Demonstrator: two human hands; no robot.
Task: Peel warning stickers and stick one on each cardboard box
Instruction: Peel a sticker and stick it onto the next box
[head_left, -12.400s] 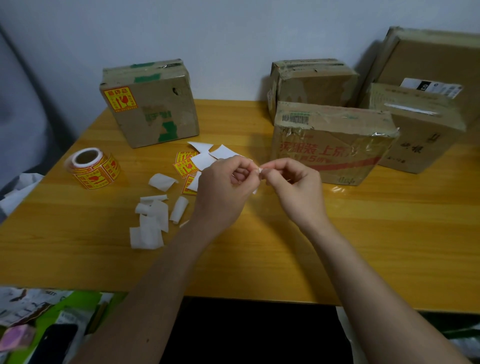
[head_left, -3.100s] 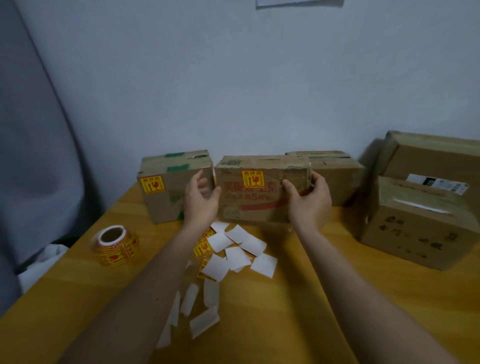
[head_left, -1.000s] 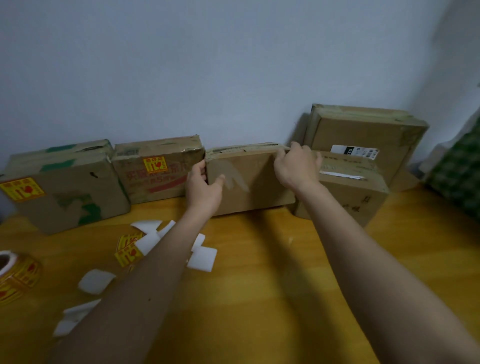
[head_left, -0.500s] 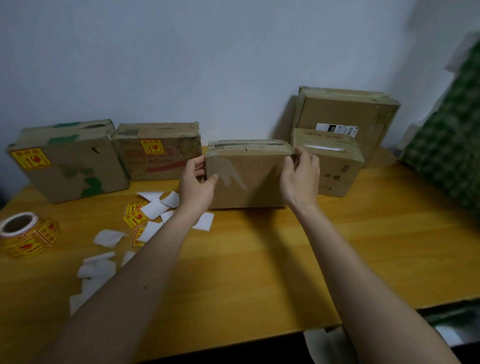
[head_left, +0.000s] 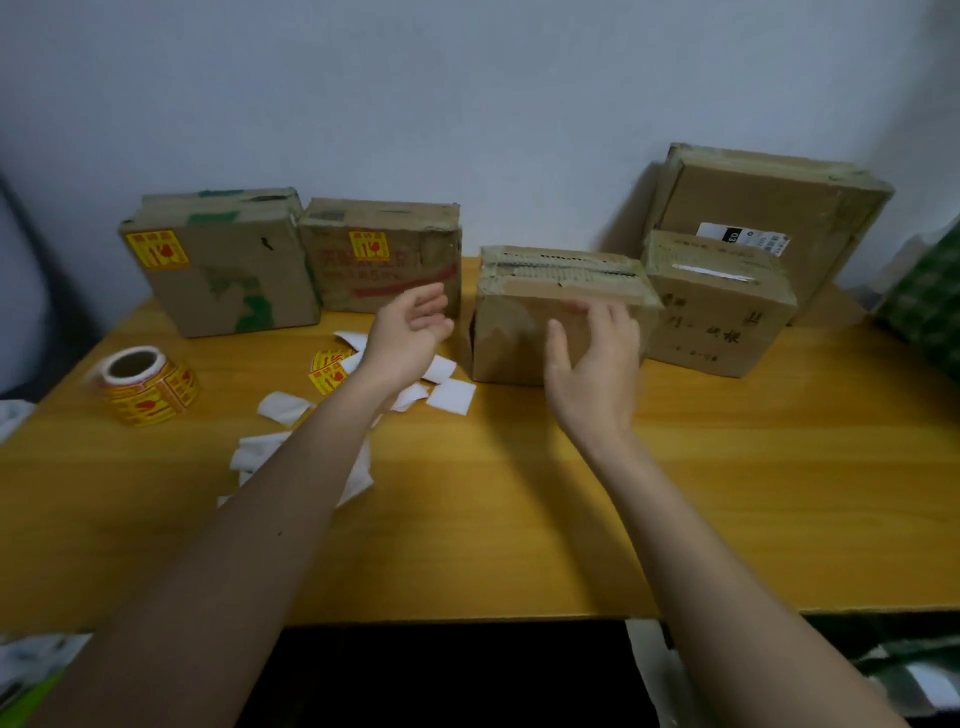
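A yellow wooden table (head_left: 727, 493) stood against a pale wall. Two stickered boxes (head_left: 223, 260) sat at eleven o'clock. The bare middle box (head_left: 519, 332) stood at twelve, plain face toward the person, probably ready for a label. The left hand (head_left: 408, 332) and right hand (head_left: 597, 374) hovered open and empty beside it. Loose stickers (head_left: 327, 371) and the sticker roll (head_left: 148, 387) lay around ten o'clock, within reach.

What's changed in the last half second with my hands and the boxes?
Both hands let go of the middle box: the left hand drew back open, the right hand opened in front of it. The box, two stickered boxes and roll stayed put.
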